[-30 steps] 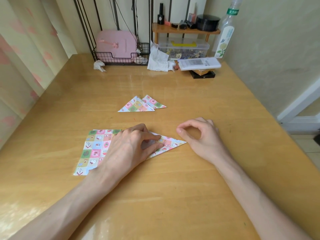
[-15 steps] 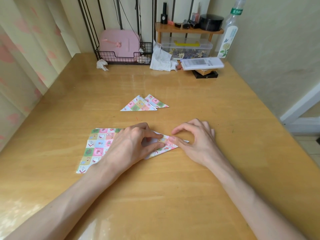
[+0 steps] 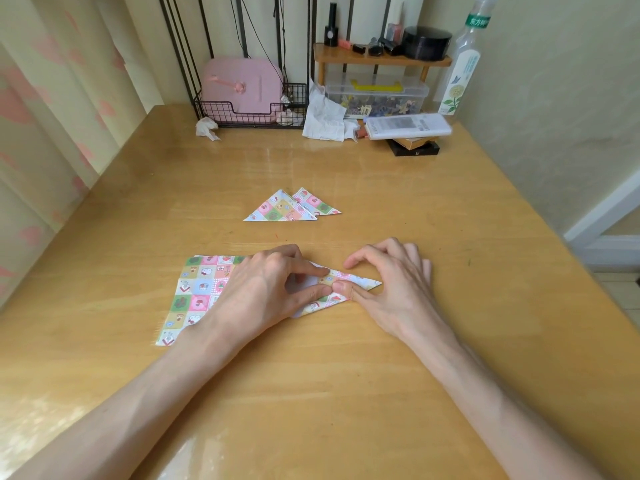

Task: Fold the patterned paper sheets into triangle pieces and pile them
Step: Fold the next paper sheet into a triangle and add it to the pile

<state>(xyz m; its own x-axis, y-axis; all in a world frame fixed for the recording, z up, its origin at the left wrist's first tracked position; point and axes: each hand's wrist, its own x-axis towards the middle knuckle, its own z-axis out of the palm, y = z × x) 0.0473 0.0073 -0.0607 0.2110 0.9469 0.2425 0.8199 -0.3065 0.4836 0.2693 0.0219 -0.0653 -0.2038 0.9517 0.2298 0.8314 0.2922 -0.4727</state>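
A patterned paper sheet (image 3: 194, 299) lies on the wooden table (image 3: 311, 393) in front of me, partly folded, with its right part drawn to a point. My left hand (image 3: 263, 292) lies over its middle and pinches the folded flap between thumb and forefinger; the white underside shows there. Beside it, my right hand (image 3: 391, 285) presses its thumb on the paper near the right tip, with the other fingers arched loosely above. Two folded triangle pieces (image 3: 287, 209) lie overlapping farther back.
At the table's back edge stand a wire basket with a pink case (image 3: 242, 88), crumpled tissues (image 3: 325, 119), a small wooden shelf (image 3: 381, 57) over a clear plastic box, a white packet (image 3: 408, 126) and a tall bottle (image 3: 464, 64). Walls close both sides.
My right hand moved left from the bare table onto the paper's right tip and set its thumb down by my left thumb. My left hand kept its hold.
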